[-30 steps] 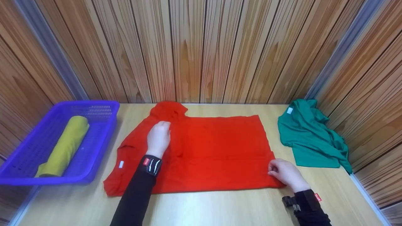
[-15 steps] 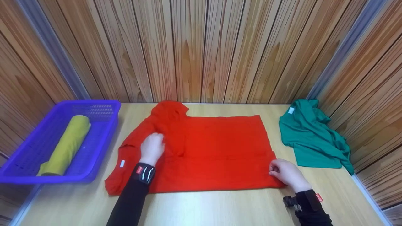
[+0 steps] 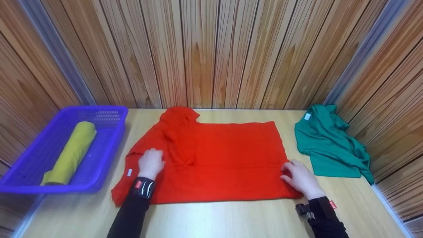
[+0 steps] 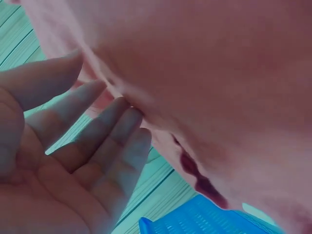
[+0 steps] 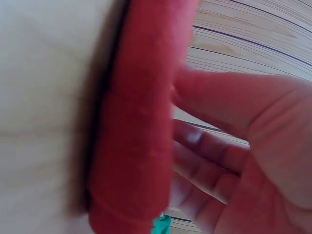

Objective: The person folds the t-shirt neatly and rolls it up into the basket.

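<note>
A red shirt (image 3: 228,148) lies folded into a long shape across the table, its bunched end to the left. My left hand (image 3: 150,164) rests over that left part, near a small white tag. In the left wrist view, the fingers (image 4: 124,129) are loosely extended, fingertips at a fold of the cloth, thumb apart from them. At the shirt's right end, near the front corner, is my right hand (image 3: 302,178). The right wrist view has its thumb (image 5: 219,95) touching the cloth's edge while the fingers spread behind it, without pinching.
On the left stands a purple basket (image 3: 114,158) with a rolled yellow cloth (image 3: 71,153) inside. A crumpled green garment (image 3: 330,145) lies at the right, against the wood-panelled wall (image 3: 205,53). Bare table (image 3: 211,219) shows in front of the shirt.
My left hand has slid left and toward me over the shirt. The right hand stays at the right end, its thumb and fingers now a little further apart.
</note>
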A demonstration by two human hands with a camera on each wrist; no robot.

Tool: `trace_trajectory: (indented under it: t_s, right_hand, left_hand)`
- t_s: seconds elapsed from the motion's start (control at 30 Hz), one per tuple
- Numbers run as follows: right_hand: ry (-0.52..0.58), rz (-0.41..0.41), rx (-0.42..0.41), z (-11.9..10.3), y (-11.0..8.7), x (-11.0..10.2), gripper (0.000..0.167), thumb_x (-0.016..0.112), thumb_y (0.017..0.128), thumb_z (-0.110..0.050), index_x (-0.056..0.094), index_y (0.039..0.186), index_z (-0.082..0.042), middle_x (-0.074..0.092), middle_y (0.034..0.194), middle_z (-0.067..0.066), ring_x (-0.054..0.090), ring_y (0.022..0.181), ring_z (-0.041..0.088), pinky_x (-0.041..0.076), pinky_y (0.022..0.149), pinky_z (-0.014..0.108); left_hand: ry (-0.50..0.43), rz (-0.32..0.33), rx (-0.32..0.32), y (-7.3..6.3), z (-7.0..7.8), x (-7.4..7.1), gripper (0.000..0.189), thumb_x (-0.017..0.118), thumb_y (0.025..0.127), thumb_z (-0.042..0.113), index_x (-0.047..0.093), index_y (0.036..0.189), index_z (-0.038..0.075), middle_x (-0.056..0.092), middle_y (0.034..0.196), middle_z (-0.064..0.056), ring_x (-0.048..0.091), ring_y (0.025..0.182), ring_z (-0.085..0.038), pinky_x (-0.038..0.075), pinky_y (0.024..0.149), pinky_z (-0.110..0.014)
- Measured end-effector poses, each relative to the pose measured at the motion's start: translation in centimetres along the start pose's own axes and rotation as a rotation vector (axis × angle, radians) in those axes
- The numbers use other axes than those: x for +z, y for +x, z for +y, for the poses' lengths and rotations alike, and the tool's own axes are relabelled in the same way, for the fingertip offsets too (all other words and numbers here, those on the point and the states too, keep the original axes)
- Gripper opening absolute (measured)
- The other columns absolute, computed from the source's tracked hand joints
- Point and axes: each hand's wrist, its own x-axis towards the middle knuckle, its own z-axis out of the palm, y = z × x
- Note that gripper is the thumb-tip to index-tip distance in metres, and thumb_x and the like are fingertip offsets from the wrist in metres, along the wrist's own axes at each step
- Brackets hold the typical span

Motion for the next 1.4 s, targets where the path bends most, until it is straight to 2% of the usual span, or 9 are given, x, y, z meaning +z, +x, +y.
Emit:
trace_trajectory:
  t_s: [0.17, 0.33, 0.47, 0.83, 1.17, 1.33, 1.4]
  right_hand:
    - [-0.018, 0.005, -0.014, 0.0, 0.2, 0.1, 0.027, 0.080, 0.080, -0.011, 0.066, 0.102, -0.005, 0.059, 0.103, 0.016, 0.057, 0.098, 0.038, 0.049, 0.086, 0.055]
    - [-0.034, 0.010, -0.037, 0.1, 0.3, 0.0, 0.027, 0.080, 0.079, -0.009, 0.066, 0.101, -0.004, 0.061, 0.103, 0.016, 0.058, 0.097, 0.039, 0.049, 0.087, 0.054]
    - [-0.044, 0.024, -0.045, 0.2, 0.1, 0.1, 0.025, 0.080, 0.078, -0.007, 0.065, 0.099, -0.004, 0.061, 0.102, 0.015, 0.059, 0.096, 0.038, 0.049, 0.087, 0.053]
    - [-0.048, 0.003, -0.019, -0.1, -0.9, -0.2, 0.024, 0.082, 0.076, -0.007, 0.062, 0.087, -0.012, 0.055, 0.085, 0.003, 0.056, 0.081, 0.028, 0.049, 0.074, 0.046]
    - [-0.046, -0.020, -0.016, 0.2, -1.3, -0.1, 0.027, 0.084, 0.076, -0.009, 0.058, 0.079, -0.015, 0.051, 0.077, -0.002, 0.052, 0.072, 0.022, 0.046, 0.066, 0.041]
    - [-0.045, -0.033, -0.018, 0.2, -1.3, -0.2, 0.028, 0.084, 0.076, -0.008, 0.057, 0.078, -0.017, 0.050, 0.076, -0.003, 0.052, 0.072, 0.021, 0.046, 0.066, 0.040]
    - [-0.045, -0.038, -0.021, 0.2, -1.3, -0.3, 0.028, 0.083, 0.076, -0.008, 0.057, 0.077, -0.017, 0.049, 0.075, -0.003, 0.052, 0.071, 0.020, 0.045, 0.065, 0.039]
  left_hand:
    - [0.045, -0.012, -0.016, -0.2, -0.3, -0.2, 0.011, 0.073, 0.081, 0.008, 0.070, 0.088, 0.000, 0.060, 0.085, -0.022, 0.061, 0.082, -0.042, 0.053, 0.062, -0.056]
    - [0.025, -0.042, -0.064, -0.6, -0.8, -0.5, 0.010, 0.071, 0.082, 0.007, 0.070, 0.088, -0.001, 0.059, 0.085, -0.022, 0.062, 0.081, -0.042, 0.053, 0.062, -0.057]
    - [-0.005, -0.041, -0.077, -1.1, -1.2, -0.5, 0.008, 0.071, 0.082, 0.006, 0.069, 0.087, 0.001, 0.059, 0.086, -0.022, 0.062, 0.080, -0.042, 0.053, 0.060, -0.058]
    - [-0.023, -0.027, -0.031, -2.5, -1.5, -0.6, 0.011, 0.074, 0.080, 0.006, 0.066, 0.084, 0.002, 0.056, 0.084, -0.019, 0.062, 0.077, -0.040, 0.053, 0.060, -0.054]
    - [-0.033, -0.037, -0.031, -3.0, -1.6, -0.6, 0.014, 0.074, 0.079, 0.007, 0.060, 0.077, 0.006, 0.057, 0.078, -0.016, 0.062, 0.075, -0.038, 0.052, 0.059, -0.052]
    - [-0.038, -0.011, 0.001, -3.2, -1.8, -0.5, 0.017, 0.074, 0.077, 0.005, 0.057, 0.073, 0.007, 0.058, 0.075, -0.016, 0.062, 0.075, -0.039, 0.051, 0.059, -0.051]
    - [-0.036, -0.020, 0.009, -3.2, -1.9, -0.6, 0.018, 0.074, 0.077, 0.005, 0.057, 0.073, 0.007, 0.058, 0.074, -0.015, 0.062, 0.075, -0.038, 0.051, 0.060, -0.051]
